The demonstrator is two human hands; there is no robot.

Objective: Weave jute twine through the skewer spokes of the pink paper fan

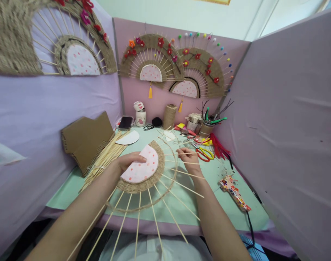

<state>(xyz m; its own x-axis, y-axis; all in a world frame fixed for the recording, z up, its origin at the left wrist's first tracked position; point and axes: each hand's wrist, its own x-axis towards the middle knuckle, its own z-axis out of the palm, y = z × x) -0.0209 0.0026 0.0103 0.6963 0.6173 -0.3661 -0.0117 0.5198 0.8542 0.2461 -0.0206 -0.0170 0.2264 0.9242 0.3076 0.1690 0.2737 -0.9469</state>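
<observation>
1. Panels (285,108) wall in the table (212,174) at left, right and back, so sideways and forward room ends there
2. Most goods on the table crowd its back and sides, likely to free the near middle for handling; open surface shows right of the fan frame (160,165)
3. That fan frame is held above the table's near middle, its spokes (138,224) reaching past the front edge, where they seem to have free room
4. Cardboard (86,134) stands by the left panel with a stick bundle (105,156) beside it, seemingly parked within reach
5. Left hand (129,159) grips the frame's dotted paper (143,172), thumb above, other fingers hidden, presumably underneath to steady its solid part
6. Right hand (189,157) is at the frame's right side, fingers curled in by the cord ring (177,166); whether they pinch it I cannot tell
7. Glue gun (236,194) lies well right of the spokes, its cable leaving over the edge
8. Scissors (200,150) lie just beside the right hand, close to its knuckles
</observation>
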